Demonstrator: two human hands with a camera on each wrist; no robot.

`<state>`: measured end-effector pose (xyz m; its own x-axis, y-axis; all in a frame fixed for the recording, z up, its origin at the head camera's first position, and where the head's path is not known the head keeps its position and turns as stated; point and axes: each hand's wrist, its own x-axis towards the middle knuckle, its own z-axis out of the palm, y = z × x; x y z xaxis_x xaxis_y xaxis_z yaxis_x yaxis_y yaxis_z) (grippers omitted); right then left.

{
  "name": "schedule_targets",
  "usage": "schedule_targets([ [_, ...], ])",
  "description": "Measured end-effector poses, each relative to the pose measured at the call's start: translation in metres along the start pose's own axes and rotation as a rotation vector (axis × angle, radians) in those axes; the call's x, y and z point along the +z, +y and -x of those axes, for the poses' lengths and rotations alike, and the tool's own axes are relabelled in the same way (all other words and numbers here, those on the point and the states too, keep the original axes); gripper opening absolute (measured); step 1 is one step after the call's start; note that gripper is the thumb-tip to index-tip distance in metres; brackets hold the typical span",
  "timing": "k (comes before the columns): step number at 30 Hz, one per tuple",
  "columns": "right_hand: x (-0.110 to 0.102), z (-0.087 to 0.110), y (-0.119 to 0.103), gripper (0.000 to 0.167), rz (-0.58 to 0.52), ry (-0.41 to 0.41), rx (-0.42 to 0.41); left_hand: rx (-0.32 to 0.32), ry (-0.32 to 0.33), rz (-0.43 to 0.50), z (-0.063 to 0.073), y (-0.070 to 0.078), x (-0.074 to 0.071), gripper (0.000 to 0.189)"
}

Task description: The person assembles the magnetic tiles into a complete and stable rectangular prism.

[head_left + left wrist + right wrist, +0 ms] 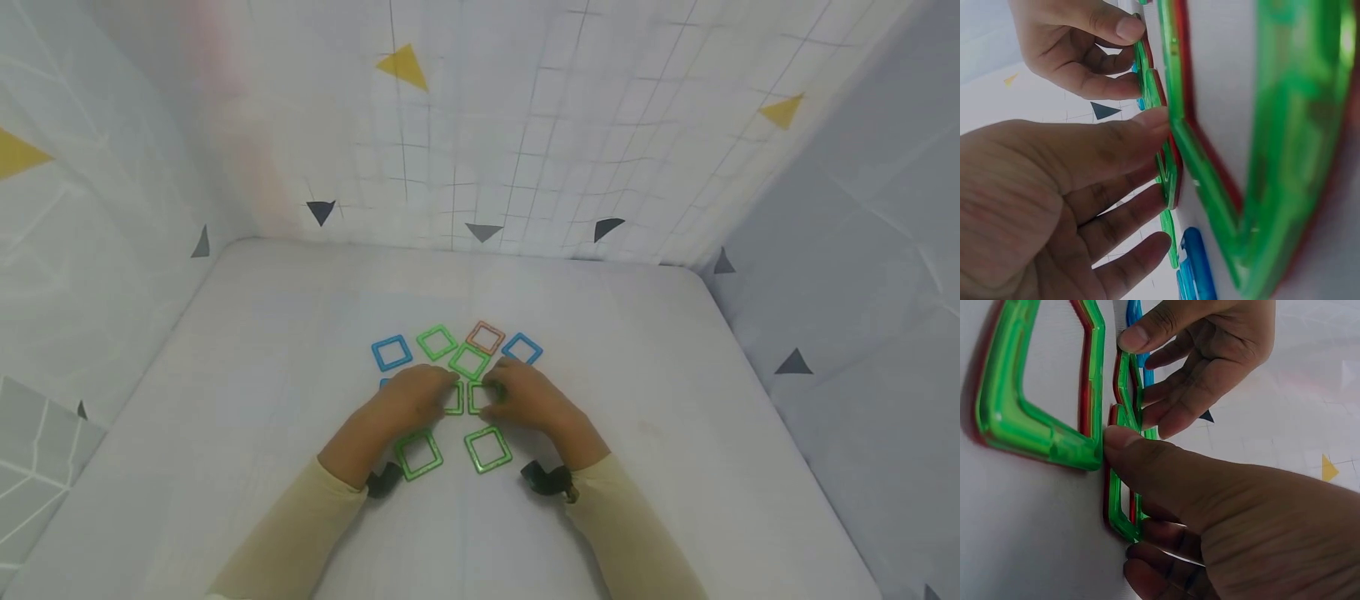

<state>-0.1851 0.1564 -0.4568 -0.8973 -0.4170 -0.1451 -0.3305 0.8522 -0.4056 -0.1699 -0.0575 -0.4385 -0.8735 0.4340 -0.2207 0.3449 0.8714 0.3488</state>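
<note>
My left hand (412, 396) pinches a green square frame tile (461, 398) between thumb and fingers, low over the table. Opposite it, my right hand (531, 396) grips a second green square tile (472, 400) the same way. The inner edges of these two tiles lie side by side with a narrow gap; their outer parts are hidden by the hands. Just beyond them another green tile (461, 352) lies turned on its corner, close to an orange tile (492, 329). In the left wrist view, the left thumb (1147, 122) rests on a green edge.
Two green tiles, a left one (425, 471) and a right one (496, 464), lie nearer the body. Blue tiles flank the far side, left (397, 365) and right (529, 342), with a green one (446, 352) between. A blue piece (384, 383) shows behind the left hand.
</note>
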Motion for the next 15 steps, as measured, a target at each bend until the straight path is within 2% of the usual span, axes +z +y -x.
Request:
schedule_targets([
  [15, 0.0, 0.0008, -0.0048, 0.05, -0.009, -0.001, 0.006, 0.031, 0.009, -0.01, -0.002, 0.0003, 0.0005, 0.05],
])
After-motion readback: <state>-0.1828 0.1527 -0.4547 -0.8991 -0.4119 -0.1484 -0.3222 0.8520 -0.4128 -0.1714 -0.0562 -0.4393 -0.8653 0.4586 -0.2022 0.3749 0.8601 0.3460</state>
